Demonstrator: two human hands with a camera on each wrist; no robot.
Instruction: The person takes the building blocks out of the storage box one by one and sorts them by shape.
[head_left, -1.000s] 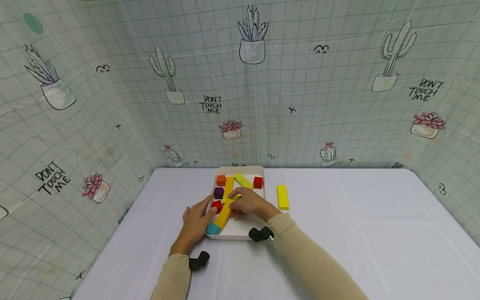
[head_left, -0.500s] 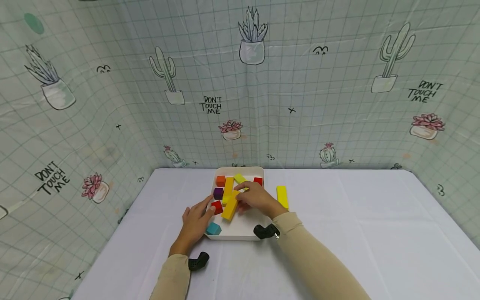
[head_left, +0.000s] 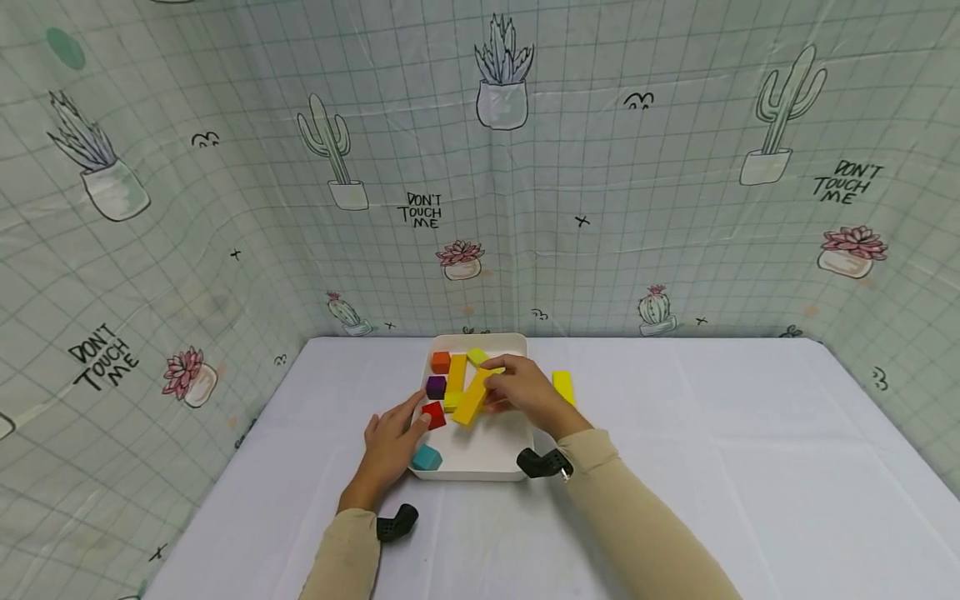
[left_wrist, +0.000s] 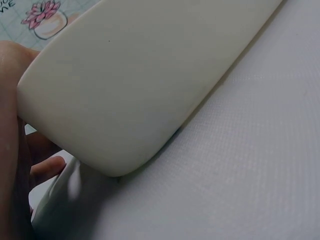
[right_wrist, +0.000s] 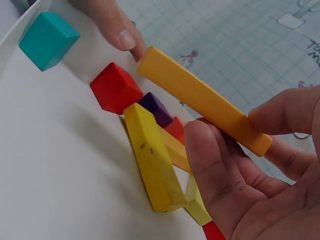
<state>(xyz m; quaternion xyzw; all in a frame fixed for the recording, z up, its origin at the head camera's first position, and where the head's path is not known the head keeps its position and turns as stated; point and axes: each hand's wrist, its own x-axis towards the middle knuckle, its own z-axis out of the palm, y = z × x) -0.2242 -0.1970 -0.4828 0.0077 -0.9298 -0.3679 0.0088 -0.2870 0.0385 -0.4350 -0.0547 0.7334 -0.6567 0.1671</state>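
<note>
Right hand (head_left: 525, 392) now pinches the long orange-yellow block (head_left: 472, 398) lifted above the white tray (head_left: 480, 467), no longer beside the teal cube (head_left: 426, 457), while the left hand (head_left: 390, 446) rests relaxed on the tray's edge.

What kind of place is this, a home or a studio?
Probably a staged recording booth: printed cactus cloth walls three sides of a white-covered table, where a tray holds coloured blocks.
</note>
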